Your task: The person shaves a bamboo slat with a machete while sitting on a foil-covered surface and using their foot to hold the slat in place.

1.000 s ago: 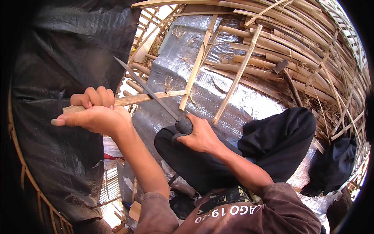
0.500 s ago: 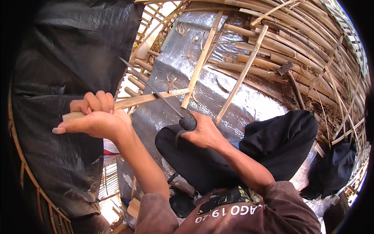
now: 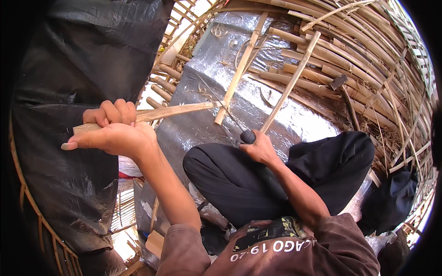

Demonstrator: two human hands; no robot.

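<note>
My left hand (image 3: 115,126) is closed around the near end of a pale bamboo strip (image 3: 177,111), thumb stretched along it. The strip's far end meets another bamboo strip (image 3: 240,73) that lies on the shiny plastic sheet. In front of my knees, my right hand (image 3: 259,148) grips the black handle of a long knife (image 3: 247,136). The blade is thin and dark, slanting away up-left from the handle; its outline is faint, and it lies near the far end of the held strip.
Another bamboo strip (image 3: 291,83) lies beyond my right hand. A hammer (image 3: 344,94) rests by stacked split bamboo (image 3: 331,60) at right. Black plastic (image 3: 87,60) covers the left side. My crossed legs (image 3: 230,179) are close below the knife. Curled shavings (image 3: 218,31) litter the silvery sheet (image 3: 202,69).
The knife and my right hand have moved right and slightly nearer the strip lying beyond, with the blade sliding along the held strip toward its far end. My left hand has barely moved.
</note>
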